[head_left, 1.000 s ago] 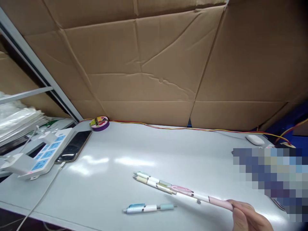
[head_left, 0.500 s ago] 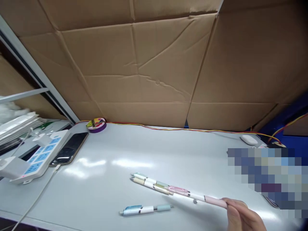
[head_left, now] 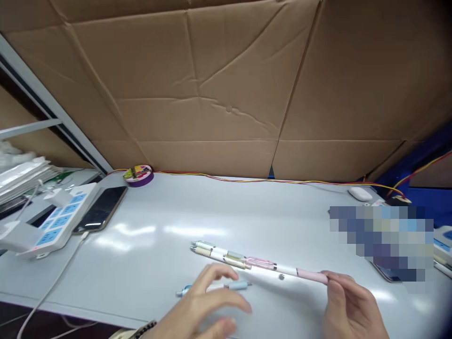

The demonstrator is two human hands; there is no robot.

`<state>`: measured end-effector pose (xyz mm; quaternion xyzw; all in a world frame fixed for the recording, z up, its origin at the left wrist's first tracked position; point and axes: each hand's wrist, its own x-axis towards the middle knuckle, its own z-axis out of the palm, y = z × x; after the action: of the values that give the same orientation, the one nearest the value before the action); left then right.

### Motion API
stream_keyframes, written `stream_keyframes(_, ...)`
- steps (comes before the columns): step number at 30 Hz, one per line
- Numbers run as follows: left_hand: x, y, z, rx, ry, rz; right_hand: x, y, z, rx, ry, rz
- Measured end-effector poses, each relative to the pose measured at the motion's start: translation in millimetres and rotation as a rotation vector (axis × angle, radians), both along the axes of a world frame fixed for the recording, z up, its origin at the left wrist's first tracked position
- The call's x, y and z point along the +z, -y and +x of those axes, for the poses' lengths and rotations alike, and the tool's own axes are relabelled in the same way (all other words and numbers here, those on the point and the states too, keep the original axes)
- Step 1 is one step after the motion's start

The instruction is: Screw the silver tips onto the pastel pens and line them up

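My right hand (head_left: 353,301) pinches the barrel end of a pink and white pen (head_left: 286,269), holding it slanted so its clip end reaches over the other pens. Beyond that end, a cream and white pen (head_left: 205,253) and a pale green and white pen (head_left: 204,245) lie side by side on the table. Over a light blue and white pen (head_left: 237,285) is my left hand (head_left: 205,303), fingers apart and curved, holding nothing; it hides that pen's middle. A small round metallic piece (head_left: 281,277) sits beneath the pink pen.
On the left of the grey table (head_left: 158,212) are a phone (head_left: 100,209) with a cable and a power strip (head_left: 60,221). A purple tape roll (head_left: 139,175) stands at the back by thin wires. A white mouse (head_left: 360,194) and a blurred-out item (head_left: 384,240) lie right.
My left hand has come in from the bottom, over the light blue pen. My right hand still holds the pink pen. The view has tilted down slightly.
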<state>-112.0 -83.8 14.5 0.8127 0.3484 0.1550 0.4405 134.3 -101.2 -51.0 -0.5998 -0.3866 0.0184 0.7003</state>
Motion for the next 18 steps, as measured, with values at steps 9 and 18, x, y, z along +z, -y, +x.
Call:
stream_keyframes(9, -16.4, -9.3, 46.9, 0.165, -0.044, 0.706, 0.2, 7.2, -1.3, 0.472, 0.15, -0.055)
stream_keyframes(18, -19.3, -8.9, 36.5, 0.227, -0.119, 0.601, 18.0, -3.3, -9.0, 0.637, 0.253, -0.327)
